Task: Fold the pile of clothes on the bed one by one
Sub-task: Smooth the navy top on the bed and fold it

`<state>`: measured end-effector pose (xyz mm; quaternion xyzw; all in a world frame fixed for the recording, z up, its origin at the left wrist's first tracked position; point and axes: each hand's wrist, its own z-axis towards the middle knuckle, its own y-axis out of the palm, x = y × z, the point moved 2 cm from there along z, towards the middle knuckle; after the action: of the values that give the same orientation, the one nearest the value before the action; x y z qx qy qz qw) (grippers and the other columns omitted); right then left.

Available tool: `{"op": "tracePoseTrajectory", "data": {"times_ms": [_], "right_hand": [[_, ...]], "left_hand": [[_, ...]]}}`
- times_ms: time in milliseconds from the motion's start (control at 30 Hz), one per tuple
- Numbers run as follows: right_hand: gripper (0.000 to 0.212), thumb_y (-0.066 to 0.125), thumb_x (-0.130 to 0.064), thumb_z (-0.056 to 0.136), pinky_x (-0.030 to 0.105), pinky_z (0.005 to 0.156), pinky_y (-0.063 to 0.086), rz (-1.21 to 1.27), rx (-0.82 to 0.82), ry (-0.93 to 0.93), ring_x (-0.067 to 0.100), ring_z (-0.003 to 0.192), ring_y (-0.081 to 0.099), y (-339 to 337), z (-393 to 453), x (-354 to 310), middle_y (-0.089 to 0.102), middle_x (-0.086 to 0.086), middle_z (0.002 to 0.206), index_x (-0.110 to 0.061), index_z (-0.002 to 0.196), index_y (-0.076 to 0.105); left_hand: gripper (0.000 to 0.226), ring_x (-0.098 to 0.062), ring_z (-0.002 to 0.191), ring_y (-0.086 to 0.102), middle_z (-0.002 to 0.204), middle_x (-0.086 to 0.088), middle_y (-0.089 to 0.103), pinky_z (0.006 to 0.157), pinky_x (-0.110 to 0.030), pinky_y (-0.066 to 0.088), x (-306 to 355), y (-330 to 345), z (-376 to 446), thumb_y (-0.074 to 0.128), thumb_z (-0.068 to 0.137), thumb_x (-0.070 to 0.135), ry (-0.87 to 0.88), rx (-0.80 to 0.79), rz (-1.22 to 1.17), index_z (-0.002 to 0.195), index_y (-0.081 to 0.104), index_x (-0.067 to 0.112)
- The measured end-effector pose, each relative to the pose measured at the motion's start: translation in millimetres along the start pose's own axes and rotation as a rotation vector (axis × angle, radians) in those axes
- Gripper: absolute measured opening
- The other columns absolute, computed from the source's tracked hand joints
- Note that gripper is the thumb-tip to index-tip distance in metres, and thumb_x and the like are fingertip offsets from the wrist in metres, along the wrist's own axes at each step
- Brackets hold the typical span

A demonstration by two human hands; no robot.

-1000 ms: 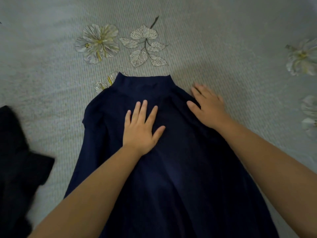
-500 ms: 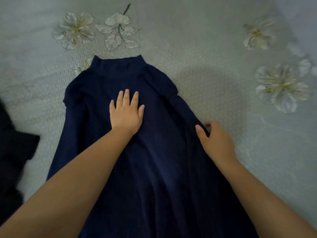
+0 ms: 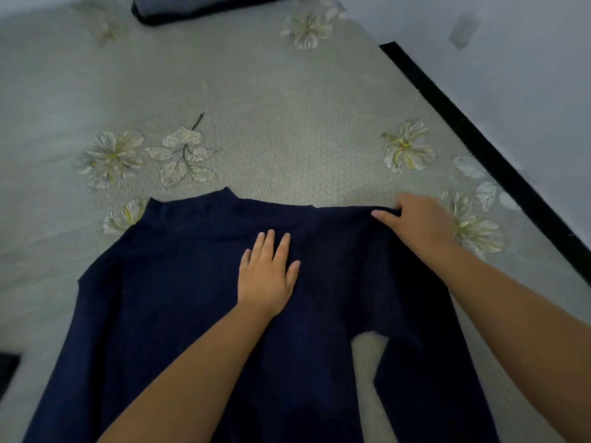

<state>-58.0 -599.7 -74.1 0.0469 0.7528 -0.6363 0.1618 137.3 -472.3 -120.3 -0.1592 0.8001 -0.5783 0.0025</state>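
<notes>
Grey ribbed bedspread (image 3: 287, 123) with printed pale flowers covers the whole bed; one navy garment (image 3: 179, 314) lies spread on it, collar pointing away, body running off the bottom edge. One sleeve is drawn out sideways to the right, level with the shoulder line, leaving a small gap of bedspread showing between sleeve and body. Left hand (image 3: 267, 276) lies flat on the chest just below the collar, fingers straight and close together, thumb out, pressing the cloth down. Right hand (image 3: 415, 223) is at the top edge of the stretched sleeve, thumb and curled fingers pinching the fabric. Two bare forearms come in from the bottom. Flower prints: five or six blooms visible plus one leaf sprig (image 3: 184, 158), one bloom partly under the garment's left shoulder. One dark folded item (image 3: 192, 8) sits at the far edge of the bed, one dark cloth corner (image 3: 8, 369) at the left edge. Black strip (image 3: 479, 145) runs diagonally along the bed's right side, pale wall (image 3: 511, 59) beyond. No readable labels or writing.
</notes>
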Motion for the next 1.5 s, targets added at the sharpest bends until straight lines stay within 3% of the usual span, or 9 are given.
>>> {"op": "tracePoseTrajectory", "data": {"times_ms": [300, 467, 667, 767, 867, 1067, 1233, 1400, 1500], "right_hand": [[0.062, 0.059, -0.054, 0.079, 0.037, 0.075, 0.042, -0.066, -0.061, 0.054, 0.032, 0.100, 0.054, 26.0, 32.0, 37.3, 0.054, 0.015, 0.114, -0.004, 0.115, 0.050], [0.060, 0.054, -0.052, 0.083, 0.035, 0.078, 0.042, 0.011, -0.034, 0.046, 0.031, 0.104, 0.053, 37.0, 32.4, 46.9, 0.049, 0.013, 0.124, -0.008, 0.124, 0.047], [0.047, 0.052, -0.032, 0.091, 0.023, 0.079, 0.034, 0.376, -0.154, 0.081, 0.027, 0.108, 0.054, 19.6, 16.9, 63.6, 0.059, 0.010, 0.104, -0.009, 0.132, 0.044], [0.046, 0.054, -0.020, 0.091, 0.015, 0.085, 0.028, 0.570, -0.171, 0.128, 0.018, 0.121, 0.045, 18.0, -2.8, 73.2, 0.050, 0.008, 0.131, -0.012, 0.135, 0.042], [0.045, 0.056, -0.016, 0.090, 0.013, 0.086, 0.027, 0.665, -0.192, 0.140, 0.009, 0.120, 0.040, 17.6, -15.5, 77.0, 0.047, 0.002, 0.134, -0.014, 0.133, 0.044], [0.054, 0.057, -0.030, 0.088, 0.035, 0.091, 0.037, 0.154, -0.071, 0.004, 0.032, 0.115, 0.050, -12.8, 17.2, 75.6, 0.054, 0.015, 0.126, -0.009, 0.135, 0.039], [0.051, 0.051, -0.039, 0.091, 0.038, 0.084, 0.040, -0.181, -0.068, -0.092, 0.032, 0.109, 0.050, 2.2, 42.5, 74.1, 0.053, 0.016, 0.121, -0.007, 0.130, 0.042], [0.048, 0.044, -0.034, 0.095, 0.027, 0.085, 0.033, 0.423, 0.072, 0.160, 0.025, 0.104, 0.052, 10.8, 1.7, 104.8, 0.057, 0.012, 0.115, -0.006, 0.135, 0.042], [0.051, 0.042, -0.037, 0.091, 0.021, 0.081, 0.029, 0.421, 0.112, 0.226, 0.029, 0.110, 0.053, 4.1, -38.4, 122.8, 0.058, 0.015, 0.120, -0.005, 0.131, 0.045]], "left_hand": [[0.057, -0.020, 0.141, -0.017, 0.155, 0.003, -0.013, 0.112, -0.043, -0.012, 22.3, 10.9, 57.0, 0.010, 0.094, 0.055, 0.027, -0.019, 0.073, 0.145, -0.006, 0.035], [0.088, -0.020, 0.142, -0.013, 0.156, 0.003, -0.008, 0.112, -0.045, -0.010, 25.3, 14.7, 59.8, -0.020, 0.063, 0.061, 0.025, -0.007, 0.115, 0.145, -0.001, 0.038], [0.074, -0.023, 0.136, 0.025, 0.145, -0.004, 0.035, 0.110, -0.043, 0.015, 32.1, -14.1, 90.5, 0.002, 0.083, 0.053, 0.100, 0.181, 0.011, 0.141, 0.035, 0.021], [0.055, -0.029, 0.122, 0.039, 0.131, -0.012, 0.046, 0.107, -0.043, 0.021, 32.8, -17.8, 110.8, 0.023, 0.096, 0.044, 0.157, 0.154, 0.061, 0.143, 0.031, 0.017], [0.050, -0.034, 0.100, 0.048, 0.110, -0.019, 0.055, 0.094, -0.039, 0.033, 35.1, -21.8, 115.8, 0.037, 0.097, 0.036, 0.221, 0.160, 0.102, 0.139, 0.037, 0.009], [0.054, -0.029, 0.107, 0.043, 0.120, -0.014, 0.047, 0.083, -0.035, 0.031, 36.6, -33.0, 124.5, 0.034, 0.097, 0.041, 0.209, 0.172, 0.296, 0.144, 0.027, 0.014], [0.055, -0.031, 0.120, 0.034, 0.132, -0.015, 0.038, 0.100, -0.039, 0.021, 33.2, -26.6, 130.4, 0.032, 0.097, 0.042, 0.070, 0.168, 0.223, 0.145, 0.023, 0.017], [0.058, -0.041, 0.133, 0.030, 0.143, -0.024, 0.034, 0.109, -0.054, 0.016, 39.8, -17.9, 102.5, 0.032, 0.093, 0.042, 0.199, 0.259, 0.059, 0.138, 0.039, 0.007], [0.061, -0.042, 0.132, 0.032, 0.140, -0.024, 0.039, 0.106, -0.053, 0.019, 49.3, -4.2, 68.8, 0.026, 0.089, 0.042, 0.263, 0.204, -0.018, 0.134, 0.046, 0.005]]}}
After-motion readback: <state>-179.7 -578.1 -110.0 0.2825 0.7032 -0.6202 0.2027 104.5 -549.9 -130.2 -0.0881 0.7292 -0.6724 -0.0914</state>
